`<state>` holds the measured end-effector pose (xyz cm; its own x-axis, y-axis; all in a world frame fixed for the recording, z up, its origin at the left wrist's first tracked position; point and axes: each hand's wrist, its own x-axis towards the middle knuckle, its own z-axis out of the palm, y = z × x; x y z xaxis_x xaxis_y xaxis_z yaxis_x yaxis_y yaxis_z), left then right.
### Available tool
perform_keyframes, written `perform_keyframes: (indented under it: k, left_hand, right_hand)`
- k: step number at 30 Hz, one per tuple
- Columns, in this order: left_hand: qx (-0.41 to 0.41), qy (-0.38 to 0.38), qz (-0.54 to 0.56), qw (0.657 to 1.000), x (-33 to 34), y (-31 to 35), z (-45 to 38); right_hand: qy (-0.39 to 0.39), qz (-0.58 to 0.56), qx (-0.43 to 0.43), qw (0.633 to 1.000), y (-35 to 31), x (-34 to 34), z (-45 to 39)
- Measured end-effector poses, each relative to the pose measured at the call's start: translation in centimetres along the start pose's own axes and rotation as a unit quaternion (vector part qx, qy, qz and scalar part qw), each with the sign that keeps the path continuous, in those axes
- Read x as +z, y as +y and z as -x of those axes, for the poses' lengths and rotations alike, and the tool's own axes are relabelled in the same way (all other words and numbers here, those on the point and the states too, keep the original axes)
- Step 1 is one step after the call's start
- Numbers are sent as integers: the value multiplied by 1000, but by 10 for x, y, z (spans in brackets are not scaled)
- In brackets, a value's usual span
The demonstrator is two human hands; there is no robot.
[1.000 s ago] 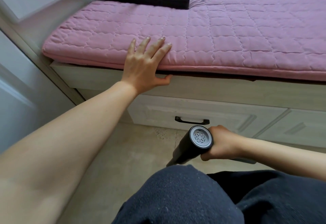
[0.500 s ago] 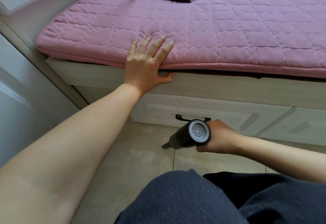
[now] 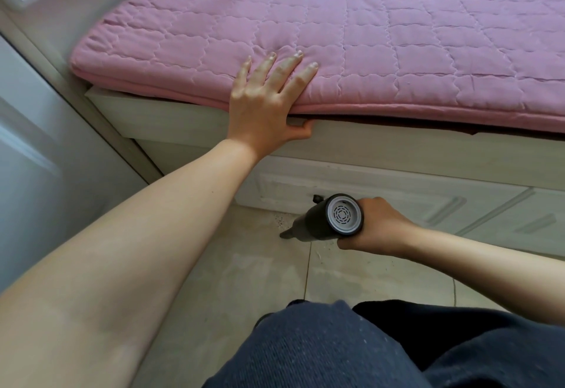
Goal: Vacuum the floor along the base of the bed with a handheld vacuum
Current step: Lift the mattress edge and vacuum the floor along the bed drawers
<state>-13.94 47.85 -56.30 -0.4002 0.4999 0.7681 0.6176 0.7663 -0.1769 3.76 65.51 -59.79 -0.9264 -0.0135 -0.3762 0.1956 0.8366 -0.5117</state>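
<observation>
Vacuum (image 3: pixel 324 219) gripped in right hand (image 3: pixel 376 225), fingers wrapped round its body, nozzle on floor (image 3: pixel 244 271) ahead of them at bed base (image 3: pixel 397 155). Left hand (image 3: pixel 263 106) flat on pink quilt (image 3: pixel 397 51), fingers spread, thumb under the edge.

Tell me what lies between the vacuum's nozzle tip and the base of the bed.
In the head view, a short strip of tiled floor with dark specks of debris separates the handheld vacuum, gripped by the right hand, from the bed base.
</observation>
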Motion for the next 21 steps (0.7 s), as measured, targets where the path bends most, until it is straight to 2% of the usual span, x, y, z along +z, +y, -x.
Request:
perform_keyframes:
  k: [21]
  left_hand:
    - [-4, 14, 2, 1000, 2, 0, 1]
  right_hand:
    - [8, 18, -24, 1000, -11, 12, -14]
